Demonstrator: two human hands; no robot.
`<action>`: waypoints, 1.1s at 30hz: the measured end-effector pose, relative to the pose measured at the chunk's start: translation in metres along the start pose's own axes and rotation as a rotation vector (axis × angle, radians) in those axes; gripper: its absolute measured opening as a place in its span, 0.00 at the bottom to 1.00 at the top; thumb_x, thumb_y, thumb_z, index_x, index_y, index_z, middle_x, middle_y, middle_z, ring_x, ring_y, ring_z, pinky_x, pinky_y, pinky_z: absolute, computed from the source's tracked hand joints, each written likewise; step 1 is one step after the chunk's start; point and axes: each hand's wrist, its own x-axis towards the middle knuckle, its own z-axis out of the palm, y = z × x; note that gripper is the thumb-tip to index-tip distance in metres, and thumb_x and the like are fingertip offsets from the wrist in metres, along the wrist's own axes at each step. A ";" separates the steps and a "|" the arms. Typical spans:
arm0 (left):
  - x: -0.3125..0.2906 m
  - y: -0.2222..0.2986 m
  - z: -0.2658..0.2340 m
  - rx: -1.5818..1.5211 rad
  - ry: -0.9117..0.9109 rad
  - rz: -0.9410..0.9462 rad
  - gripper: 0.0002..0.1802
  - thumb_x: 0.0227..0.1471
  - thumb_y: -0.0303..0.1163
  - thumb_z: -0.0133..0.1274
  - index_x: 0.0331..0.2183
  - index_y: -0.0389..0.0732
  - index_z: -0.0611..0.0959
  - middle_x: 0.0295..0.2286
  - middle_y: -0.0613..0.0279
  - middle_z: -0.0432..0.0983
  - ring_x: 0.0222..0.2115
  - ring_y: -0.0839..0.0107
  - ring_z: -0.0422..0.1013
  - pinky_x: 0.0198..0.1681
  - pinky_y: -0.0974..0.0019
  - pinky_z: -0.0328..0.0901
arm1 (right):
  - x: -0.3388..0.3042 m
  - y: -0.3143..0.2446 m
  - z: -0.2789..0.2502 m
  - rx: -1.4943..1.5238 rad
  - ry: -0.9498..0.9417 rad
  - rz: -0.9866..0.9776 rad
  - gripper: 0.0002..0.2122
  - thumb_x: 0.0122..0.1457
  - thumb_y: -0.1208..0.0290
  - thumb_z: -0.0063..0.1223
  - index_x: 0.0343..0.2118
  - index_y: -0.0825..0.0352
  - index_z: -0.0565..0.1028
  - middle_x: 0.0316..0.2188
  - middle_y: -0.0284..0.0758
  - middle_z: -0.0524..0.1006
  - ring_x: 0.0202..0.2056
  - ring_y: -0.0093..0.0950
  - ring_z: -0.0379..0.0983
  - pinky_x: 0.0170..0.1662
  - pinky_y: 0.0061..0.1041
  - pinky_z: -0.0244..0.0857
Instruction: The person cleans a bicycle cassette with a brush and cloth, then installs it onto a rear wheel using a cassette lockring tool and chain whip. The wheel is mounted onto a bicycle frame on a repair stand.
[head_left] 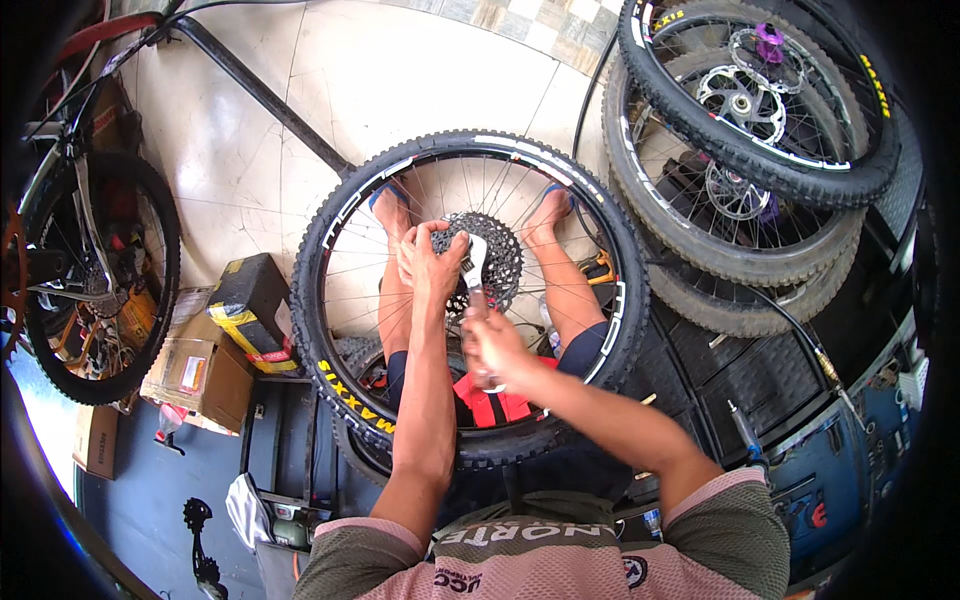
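A bicycle wheel with a black knobby tyre (627, 300) lies in front of me, between my legs. At its hub sits a dark cassette (506, 262) with many toothed rings. A silver adjustable wrench (478, 262) stands with its jaw end over the middle of the cassette. My right hand (497, 348), slightly blurred, is closed round the wrench's handle. My left hand (430, 262) is bent over the cassette, its thumb and curled fingers at the wrench's jaw. What the jaw grips is mostly hidden by this hand.
Several wheels with disc rotors (740, 105) are stacked at the far right. A bicycle (85, 260) stands at the left, near a cardboard box (200, 370) and a black box with yellow tape (250, 310). A dark metal bar (265, 95) runs to the tyre. A rear derailleur (200, 540) lies lower left.
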 end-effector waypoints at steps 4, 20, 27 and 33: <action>0.001 0.001 -0.011 -0.014 -0.042 0.001 0.21 0.47 0.55 0.66 0.43 0.61 0.84 0.61 0.54 0.61 0.65 0.46 0.51 0.65 0.33 0.41 | 0.025 -0.106 -0.102 -0.503 -0.266 0.289 0.14 0.70 0.52 0.51 0.40 0.59 0.72 0.17 0.21 0.60 0.10 0.13 0.51 0.09 0.19 0.43; 0.004 -0.001 -0.014 -0.102 0.038 0.212 0.09 0.50 0.42 0.69 0.33 0.50 0.92 0.44 0.55 0.79 0.57 0.56 0.64 0.59 0.53 0.59 | -0.001 -0.061 -0.055 -0.240 -0.048 0.172 0.20 0.70 0.45 0.48 0.37 0.61 0.69 0.17 0.24 0.62 0.09 0.15 0.51 0.09 0.22 0.44; 0.005 -0.012 -0.005 -0.108 0.025 0.295 0.07 0.52 0.39 0.67 0.35 0.50 0.92 0.40 0.60 0.82 0.53 0.60 0.66 0.57 0.56 0.61 | 0.014 0.035 0.031 0.047 0.084 -0.140 0.20 0.72 0.45 0.43 0.37 0.60 0.66 0.17 0.27 0.62 0.10 0.20 0.56 0.12 0.25 0.54; 0.005 -0.018 0.005 -0.021 0.123 0.278 0.09 0.51 0.41 0.68 0.32 0.48 0.90 0.41 0.58 0.80 0.54 0.59 0.66 0.57 0.54 0.61 | 0.011 -0.077 -0.086 -0.265 -0.199 0.335 0.16 0.72 0.49 0.44 0.40 0.59 0.70 0.17 0.23 0.61 0.09 0.15 0.51 0.09 0.20 0.44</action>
